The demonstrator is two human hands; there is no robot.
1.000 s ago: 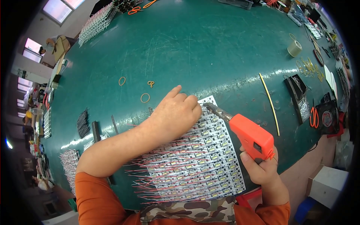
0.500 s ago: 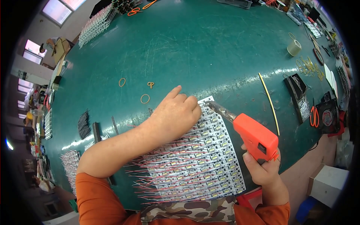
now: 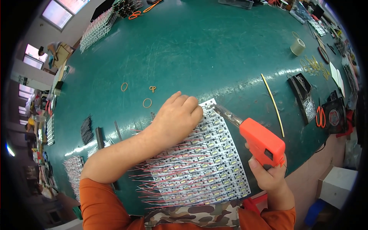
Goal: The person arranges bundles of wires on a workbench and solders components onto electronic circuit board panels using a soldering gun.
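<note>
A white circuit board panel lies at the near edge of the green table, covered in rows of small yellowish parts. Red and white wires stick out in bunches over its left side. In my right hand is a red soldering gun, its metal tip on or just above the panel's far right corner. My left hand rests over the far end of the panel with fingers curled together close to that tip. Whatever its thumb and fingertips pinch is hidden behind the hand.
Rubber bands lie beyond my left hand. To the right are a yellow stick, a black tray, orange-handled scissors, a small fan and a solder spool. Dark wire pieces and more wired boards sit left.
My left hand has shifted slightly left, and its raised finger has drawn in toward the others. The soldering gun's tip stays by the same corner of the panel.
</note>
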